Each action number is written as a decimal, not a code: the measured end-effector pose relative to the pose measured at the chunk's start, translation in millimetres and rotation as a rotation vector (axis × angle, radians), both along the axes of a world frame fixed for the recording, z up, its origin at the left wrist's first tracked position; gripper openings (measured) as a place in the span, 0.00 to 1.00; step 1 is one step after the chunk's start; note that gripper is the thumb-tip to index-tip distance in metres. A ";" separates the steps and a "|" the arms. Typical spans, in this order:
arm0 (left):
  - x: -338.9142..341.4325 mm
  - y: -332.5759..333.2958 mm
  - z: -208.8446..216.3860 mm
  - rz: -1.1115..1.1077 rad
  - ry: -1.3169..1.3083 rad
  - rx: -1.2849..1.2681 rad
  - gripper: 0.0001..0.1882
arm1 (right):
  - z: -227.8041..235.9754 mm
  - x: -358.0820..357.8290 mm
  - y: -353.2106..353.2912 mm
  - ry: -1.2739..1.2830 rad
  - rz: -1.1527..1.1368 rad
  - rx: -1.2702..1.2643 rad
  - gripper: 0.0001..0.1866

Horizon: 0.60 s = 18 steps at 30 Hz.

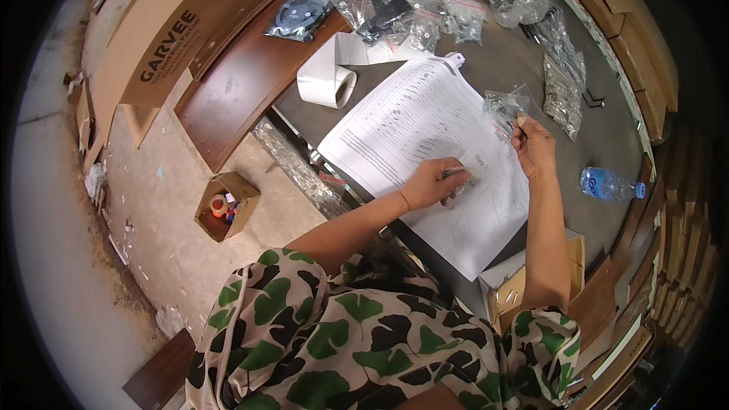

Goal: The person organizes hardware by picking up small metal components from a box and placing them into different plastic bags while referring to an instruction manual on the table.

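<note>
My right hand [534, 144] pinches the edge of a small clear zip bag [503, 111] with small hardware inside, held over the upper right of a printed instruction sheet [395, 118]. Lower and to the left, my left hand [437, 182] is closed on another small clear plastic bag [458, 184], mostly covered by my fingers. Its contents are too small to make out. The sheet lies on a dark table, with drawings and rows of parts on it. Beyond the sheet rests a roll of white labels [334, 87], partly unrolled.
Several clear bags of hardware [425, 19] lie along the far side, beside a dark brown board [250, 83]. A water bottle [611, 184] lies at right. An open carton [505, 292] sits by my right forearm. On the floor stands a small cardboard box [241, 216].
</note>
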<state>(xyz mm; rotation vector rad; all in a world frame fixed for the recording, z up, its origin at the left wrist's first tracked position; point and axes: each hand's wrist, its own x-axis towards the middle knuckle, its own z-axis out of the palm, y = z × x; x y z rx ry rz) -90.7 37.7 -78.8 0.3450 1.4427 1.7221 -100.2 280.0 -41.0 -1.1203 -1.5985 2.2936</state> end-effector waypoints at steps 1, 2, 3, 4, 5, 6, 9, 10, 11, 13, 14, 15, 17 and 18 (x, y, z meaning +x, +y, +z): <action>-0.1 0.7 1.0 0.003 0.004 -0.004 0.10 | 6.0 2.4 -0.9 0.022 -0.022 0.004 0.09; 2.0 2.4 -2.9 0.010 -0.004 -0.007 0.11 | 11.6 6.6 -1.7 0.044 -0.045 0.009 0.08; 1.9 2.5 -3.9 0.007 -0.006 0.002 0.11 | 16.0 8.9 -2.9 0.070 -0.064 0.010 0.06; 1.9 2.6 -4.7 0.004 -0.008 0.011 0.10 | 19.8 13.1 -3.6 0.089 -0.067 0.010 0.06; 2.1 2.6 -5.4 0.001 -0.009 0.020 0.10 | 23.5 19.1 -4.7 0.109 -0.069 0.011 0.06; 2.4 2.6 -6.2 0.004 -0.006 0.014 0.10 | 26.6 24.9 -6.2 0.128 -0.070 0.010 0.05; 2.4 3.1 -7.5 0.004 0.014 -0.018 0.10 | 35.6 38.4 -15.0 0.208 -0.075 -0.065 0.05; 2.4 3.3 -7.5 -0.002 0.026 -0.039 0.10 | 33.1 44.3 -15.6 0.205 -0.067 -0.077 0.05; 2.8 3.4 -7.1 -0.008 0.039 -0.061 0.10 | 31.4 50.1 -17.3 0.214 -0.059 -0.099 0.05; 3.9 3.5 -6.7 0.002 0.024 -0.055 0.10 | 28.2 57.4 -22.4 0.238 -0.036 -0.151 0.06; 3.1 4.3 -6.4 0.005 0.017 -0.051 0.10 | 28.6 59.5 -24.0 0.240 -0.017 -0.160 0.06; 2.7 4.2 -5.9 0.004 0.023 -0.046 0.10 | 30.5 60.4 -25.6 0.251 -0.004 -0.153 0.06; 1.8 4.1 -4.3 0.000 0.034 -0.034 0.09 | 35.9 61.7 -29.0 0.272 0.019 -0.140 0.05; 1.5 3.3 -2.4 -0.006 0.027 -0.032 0.09 | 36.8 62.7 -30.0 0.274 0.041 -0.124 0.06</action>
